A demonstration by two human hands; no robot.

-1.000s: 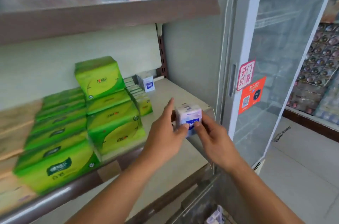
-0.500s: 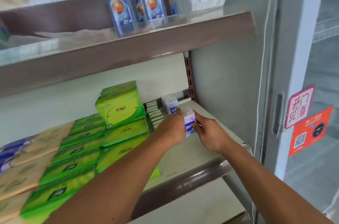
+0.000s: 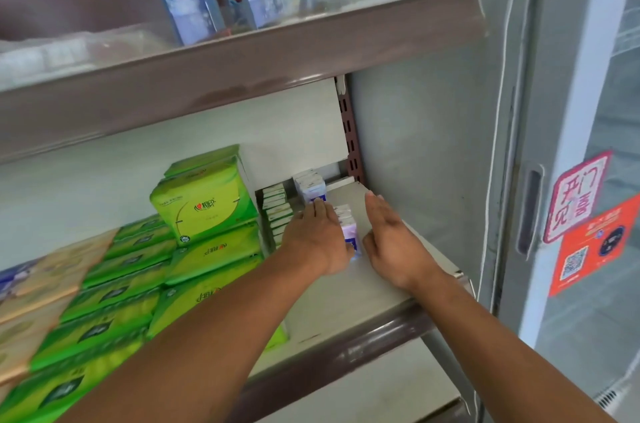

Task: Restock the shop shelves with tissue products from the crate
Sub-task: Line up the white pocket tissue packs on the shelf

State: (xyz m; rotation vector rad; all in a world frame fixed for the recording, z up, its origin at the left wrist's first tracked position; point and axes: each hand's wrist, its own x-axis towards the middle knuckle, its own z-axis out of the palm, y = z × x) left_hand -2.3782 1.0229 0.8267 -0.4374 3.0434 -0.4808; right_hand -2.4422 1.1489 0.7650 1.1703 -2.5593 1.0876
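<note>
Lying beside the green tissue packs (image 3: 204, 201), the left hand (image 3: 317, 242) rested flat-fingered on the small tissue pack (image 3: 349, 232) on the shelf (image 3: 346, 305); the right hand (image 3: 391, 239) hovered just beside it, fingers straight.

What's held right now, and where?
Nothing gripped. Left hand lies flat on the white-blue pack, covering its left side; right hand is open beside it, contact unclear.

The upright green pack (image 3: 202, 201), left of the left hand (image 3: 317, 237) and just beyond it, carries a red heart and "相印". The pink sticker (image 3: 576, 196) on the glass door, far right of the right hand (image 3: 391, 242), reads "开门见喜". The orange sticker (image 3: 594, 246) below it bears a QR code; its small print is unreadable
</note>
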